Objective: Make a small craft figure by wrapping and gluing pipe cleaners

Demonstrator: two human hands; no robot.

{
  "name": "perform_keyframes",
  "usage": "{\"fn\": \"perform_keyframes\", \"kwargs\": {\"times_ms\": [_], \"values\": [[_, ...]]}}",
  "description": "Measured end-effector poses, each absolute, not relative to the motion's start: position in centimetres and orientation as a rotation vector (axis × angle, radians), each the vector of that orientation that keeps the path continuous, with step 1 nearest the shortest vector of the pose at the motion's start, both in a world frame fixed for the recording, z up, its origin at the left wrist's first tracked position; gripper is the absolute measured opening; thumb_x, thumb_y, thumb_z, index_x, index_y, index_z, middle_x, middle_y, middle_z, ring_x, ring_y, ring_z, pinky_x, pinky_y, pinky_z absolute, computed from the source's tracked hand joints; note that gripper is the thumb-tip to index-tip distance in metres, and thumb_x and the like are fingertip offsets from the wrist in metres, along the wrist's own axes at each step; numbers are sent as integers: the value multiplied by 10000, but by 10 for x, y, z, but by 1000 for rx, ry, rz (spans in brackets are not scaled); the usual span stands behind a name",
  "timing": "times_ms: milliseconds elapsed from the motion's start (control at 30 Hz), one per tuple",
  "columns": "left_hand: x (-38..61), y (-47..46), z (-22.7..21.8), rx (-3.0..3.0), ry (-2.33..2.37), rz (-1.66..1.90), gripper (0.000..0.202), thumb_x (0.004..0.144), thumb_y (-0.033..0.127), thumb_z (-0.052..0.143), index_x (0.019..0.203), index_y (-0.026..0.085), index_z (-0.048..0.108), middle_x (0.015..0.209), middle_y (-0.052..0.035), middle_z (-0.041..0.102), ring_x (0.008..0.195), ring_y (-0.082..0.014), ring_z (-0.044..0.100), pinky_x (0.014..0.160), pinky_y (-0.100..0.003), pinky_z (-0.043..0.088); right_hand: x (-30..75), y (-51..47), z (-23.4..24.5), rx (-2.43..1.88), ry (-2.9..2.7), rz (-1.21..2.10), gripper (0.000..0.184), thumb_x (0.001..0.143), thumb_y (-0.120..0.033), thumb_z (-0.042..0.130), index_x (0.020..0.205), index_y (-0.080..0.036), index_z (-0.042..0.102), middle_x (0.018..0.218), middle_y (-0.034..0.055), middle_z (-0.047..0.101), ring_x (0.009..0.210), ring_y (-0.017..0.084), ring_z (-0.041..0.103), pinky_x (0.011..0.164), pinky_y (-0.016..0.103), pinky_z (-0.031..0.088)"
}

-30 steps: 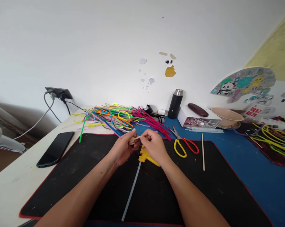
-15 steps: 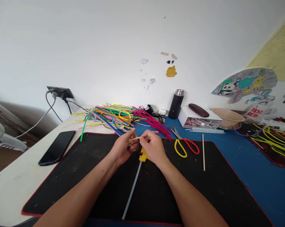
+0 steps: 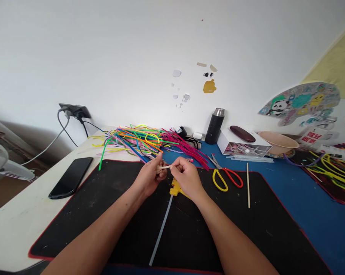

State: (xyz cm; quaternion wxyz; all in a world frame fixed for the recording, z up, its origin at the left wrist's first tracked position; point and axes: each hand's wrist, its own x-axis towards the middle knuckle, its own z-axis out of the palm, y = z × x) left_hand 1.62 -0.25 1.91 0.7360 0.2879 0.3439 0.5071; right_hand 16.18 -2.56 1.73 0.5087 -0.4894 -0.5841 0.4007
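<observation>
Here, the left hand [image 3: 151, 176] and right hand [image 3: 186, 176] finger-pinch a pale strip [image 3: 166, 167]; distant red lettering [image 3: 311, 136] looks blurred.

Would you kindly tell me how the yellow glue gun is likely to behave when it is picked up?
The yellow glue gun, partly hidden by the right hand, will probably handle awkwardly, since a long translucent stick juts from it. That stick looks straight, so it is likely stiff. The gun's irregular shape makes rolling on the black mat unlikely.
</observation>
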Motion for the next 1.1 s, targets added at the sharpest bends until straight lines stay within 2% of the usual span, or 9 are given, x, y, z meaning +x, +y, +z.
{"fn": "perform_keyframes", "kwargs": {"times_ms": [67, 133, 333, 500, 633, 767, 1100], "values": [[16, -2, 17, 642, 786, 1145, 605, 719, 634, 900, 708, 165, 519, 614, 27, 560, 409, -35, 412, 388, -164, 208, 162, -26, 17, -1176, -1424, 953, 153, 811, -317, 611, 706, -239, 533, 566, -84, 385, 526, 126, 363, 536, 268, 274], [16, -1, 14, 642, 813, 1175, 609, 711, 651, 895, 709, 169, 523, 591, 44, 527, 402, -38, 398, 385, -170, 194, 162, -26, 16, -1175, -1445, 945, 144, 817, -307, 611, 715, -240, 536, 572, -82, 394, 531, 129, 374, 539, 269, 281], [17, 3, 8, 615, 834, 1293, 589, 703, 606, 915, 658, 180, 512, 599, 51, 496, 490, -69, 445, 459, -204, 350, 161, -28, 14, -1213, -1505, 939, 109, 814, -277, 599, 723, -238, 552, 586, -74, 428, 545, 131, 381, 547, 267, 295], [17, 2, 12, 593, 683, 1254, 586, 747, 570, 907, 654, 191, 470, 567, 70, 439, 491, -70, 400, 469, -204, 335, 160, -26, 14, -1209, -1470, 993, 116, 787, -293, 602, 700, -238, 548, 579, -76, 424, 540, 130, 383, 544, 267, 289], [19, 1, 18, 564, 657, 1250, 586, 778, 584, 883, 652, 190, 469, 565, 63, 443, 502, -78, 419, 477, -204, 353, 161, -24, 12, -1201, -1453, 1015, 120, 789, -293, 608, 701, -235, 551, 577, -77, 433, 539, 126, 392, 532, 258, 292], [20, 0, 20, 543, 665, 1254, 578, 827, 622, 827, 666, 187, 481, 584, 51, 461, 523, -84, 425, 492, -202, 368, 161, -23, 10, -1188, -1399, 1135, 125, 780, -309, 626, 711, -240, 549, 546, -90, 440, 487, 117, 409, 493, 243, 315], [18, -3, 20, 612, 545, 1216, 540, 826, 551, 855, 665, 197, 480, 612, 44, 452, 596, -111, 438, 595, -217, 454, 160, -23, 16, -1146, -1223, 1388, 150, 726, -341, 657, 711, -232, 556, 492, -109, 454, 404, 83, 401, 433, 214, 275]]}}
